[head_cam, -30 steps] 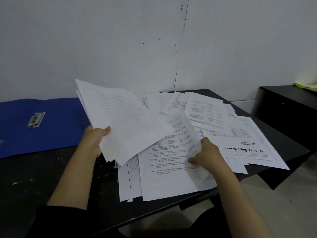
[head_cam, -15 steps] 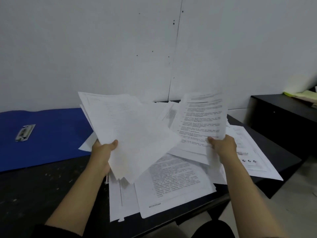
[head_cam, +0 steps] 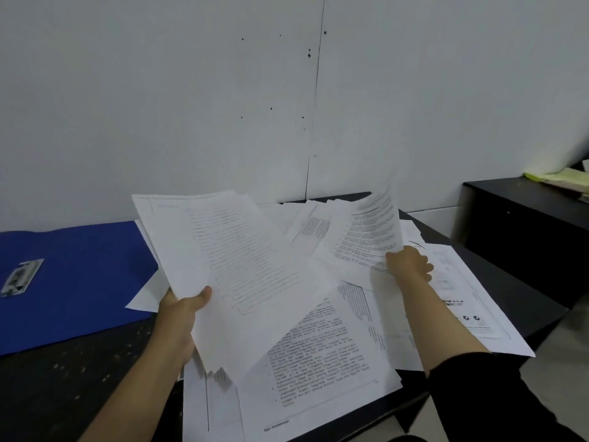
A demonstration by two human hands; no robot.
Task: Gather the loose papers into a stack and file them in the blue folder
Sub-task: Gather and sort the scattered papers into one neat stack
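A: Papers (head_cam: 331,362)? Thin printed sheets, strewn over the black table (head_cam: 63,378); flat blue folder (head_cam: 79,275) lay left.

B: Left hand (head_cam: 181,311) gripped a fanned stack (head_cam: 239,266), right hand (head_cam: 409,263) pinched one curling sheet (head_cam: 369,231).

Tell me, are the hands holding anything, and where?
Left hand grips a paper stack at its lower left edge; right hand pinches one sheet by its lower right corner.
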